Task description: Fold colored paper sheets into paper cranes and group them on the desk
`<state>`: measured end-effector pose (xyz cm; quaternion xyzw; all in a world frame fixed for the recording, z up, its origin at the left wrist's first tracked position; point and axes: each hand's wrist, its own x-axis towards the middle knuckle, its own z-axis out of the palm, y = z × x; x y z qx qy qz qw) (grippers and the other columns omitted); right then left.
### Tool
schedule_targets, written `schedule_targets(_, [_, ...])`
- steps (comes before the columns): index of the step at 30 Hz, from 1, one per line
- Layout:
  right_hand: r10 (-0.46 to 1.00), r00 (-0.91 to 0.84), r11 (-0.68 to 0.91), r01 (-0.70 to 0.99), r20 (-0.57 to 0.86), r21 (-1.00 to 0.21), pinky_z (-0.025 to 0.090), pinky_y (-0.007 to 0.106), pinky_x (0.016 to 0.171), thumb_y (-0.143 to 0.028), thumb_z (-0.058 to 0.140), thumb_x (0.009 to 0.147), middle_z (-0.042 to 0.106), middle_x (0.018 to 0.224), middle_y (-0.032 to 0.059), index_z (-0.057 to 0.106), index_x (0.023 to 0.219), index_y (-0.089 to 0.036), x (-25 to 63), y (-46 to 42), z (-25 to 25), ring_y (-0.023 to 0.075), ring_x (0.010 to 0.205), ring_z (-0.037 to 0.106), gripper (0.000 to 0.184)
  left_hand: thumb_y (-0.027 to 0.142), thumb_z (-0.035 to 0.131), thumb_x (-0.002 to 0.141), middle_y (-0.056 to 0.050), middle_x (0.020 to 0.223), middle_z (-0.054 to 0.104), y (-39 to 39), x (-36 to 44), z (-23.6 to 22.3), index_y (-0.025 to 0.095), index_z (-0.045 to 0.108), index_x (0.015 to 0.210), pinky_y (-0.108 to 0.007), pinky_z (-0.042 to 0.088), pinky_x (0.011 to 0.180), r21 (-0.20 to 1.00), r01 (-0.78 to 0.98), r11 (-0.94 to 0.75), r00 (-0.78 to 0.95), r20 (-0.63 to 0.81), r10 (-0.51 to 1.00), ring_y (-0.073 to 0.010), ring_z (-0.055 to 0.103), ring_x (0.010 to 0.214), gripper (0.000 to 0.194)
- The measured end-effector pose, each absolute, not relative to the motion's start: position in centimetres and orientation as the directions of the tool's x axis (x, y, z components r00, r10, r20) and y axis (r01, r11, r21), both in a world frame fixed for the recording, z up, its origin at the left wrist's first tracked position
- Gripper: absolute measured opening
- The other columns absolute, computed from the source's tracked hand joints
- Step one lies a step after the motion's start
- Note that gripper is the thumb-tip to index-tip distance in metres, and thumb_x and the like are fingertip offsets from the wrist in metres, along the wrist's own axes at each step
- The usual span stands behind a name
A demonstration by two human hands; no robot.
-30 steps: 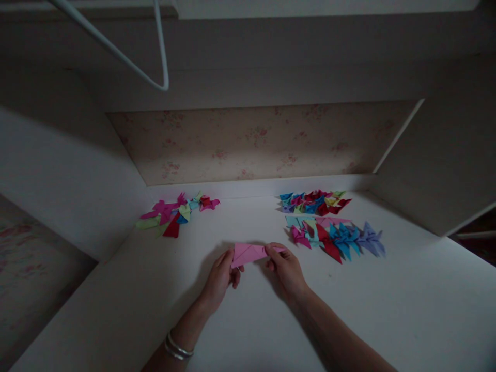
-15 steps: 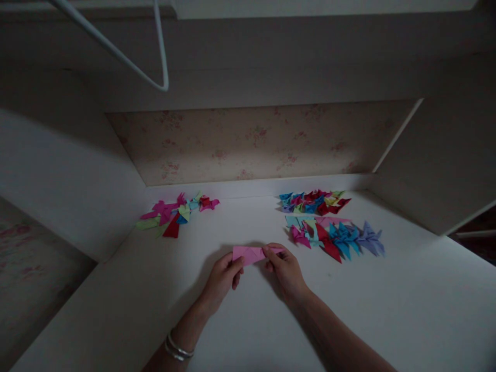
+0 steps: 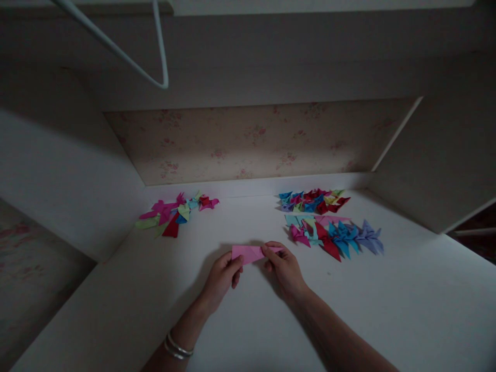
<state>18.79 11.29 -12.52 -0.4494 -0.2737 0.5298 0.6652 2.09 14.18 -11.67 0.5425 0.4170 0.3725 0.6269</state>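
Observation:
A folded piece of pink paper point(image 3: 250, 253) is stretched between my two hands, over the middle of the white tabletop point(image 3: 248, 320). My left hand point(image 3: 223, 274) pinches its left end, thumb on top and fingers behind. On the other end, my right hand point(image 3: 282, 266) grips the paper between thumb and forefinger, and a narrow pink tip shows past the thumb. Diagonal crease lines run across the paper's face. Part of it is hidden behind my right fingers.
Colourful folded-paper pieces point(image 3: 166, 213) lie in a heap at the back left. At the back right sit a second cluster point(image 3: 313, 201) and, nearer, a row of folded papers point(image 3: 341, 237). Side panels enclose the surface, and a white bent rod point(image 3: 165, 62) hangs at the upper left.
Both hands keep the same hold on the pink paper. The whole view has shifted very slightly; the paper heaps have not moved.

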Motion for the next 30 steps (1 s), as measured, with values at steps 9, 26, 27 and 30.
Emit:
schedule_targets(9, [0.944, 0.298, 0.024, -0.481, -0.138, -0.876, 0.031, 0.021, 0.043, -0.037, 0.078, 0.068, 0.056, 0.061, -0.0058, 0.061, 0.088, -0.018, 18.77, 11.29, -12.63, 0.0058, 0.043, 0.044, 0.032, 0.043, 0.058, 0.081, 0.005, 0.059, 0.047, 14.30, 2.09, -11.94, 0.015, 0.055, 0.075, -0.017, 0.027, 0.037, 0.991, 0.001, 0.131, 0.371, -0.122, 0.921, -0.0044, 0.038, 0.041, 0.029])
schedule_targets(26, [0.943, 0.307, 0.031, -0.460, -0.127, -0.887, 0.033, 0.022, 0.045, -0.037, 0.074, 0.072, 0.058, 0.066, -0.0041, 0.061, 0.089, -0.018, 18.87, 11.21, -12.66, 0.0068, 0.045, 0.047, 0.029, 0.042, 0.059, 0.080, 0.005, 0.061, 0.048, 14.29, 2.13, -11.90, 0.014, 0.057, 0.079, -0.017, 0.028, 0.038, 0.987, -0.012, 0.160, 0.381, -0.143, 0.914, -0.0049, 0.039, 0.042, 0.028])
schedule_targets(27, [0.943, 0.306, 0.030, -0.465, -0.128, -0.885, 0.033, 0.021, 0.045, -0.037, 0.074, 0.072, 0.058, 0.066, -0.0041, 0.061, 0.089, -0.018, 18.85, 11.19, -12.58, 0.0067, 0.045, 0.047, 0.029, 0.042, 0.059, 0.080, 0.005, 0.061, 0.048, 14.26, 2.12, -11.86, 0.014, 0.057, 0.079, -0.017, 0.028, 0.038, 0.987, -0.009, 0.162, 0.379, -0.146, 0.914, -0.0049, 0.039, 0.042, 0.028])
schedule_targets(30, [0.943, 0.305, 0.028, -0.470, -0.133, -0.882, 0.032, 0.021, 0.044, -0.037, 0.074, 0.072, 0.057, 0.064, -0.0045, 0.061, 0.087, -0.017, 18.79, 11.15, -12.35, 0.0065, 0.044, 0.047, 0.028, 0.042, 0.059, 0.080, 0.005, 0.060, 0.048, 14.20, 2.09, -11.77, 0.014, 0.057, 0.079, -0.017, 0.028, 0.037, 0.987, 0.003, 0.162, 0.378, -0.151, 0.913, -0.0050, 0.039, 0.042, 0.028])
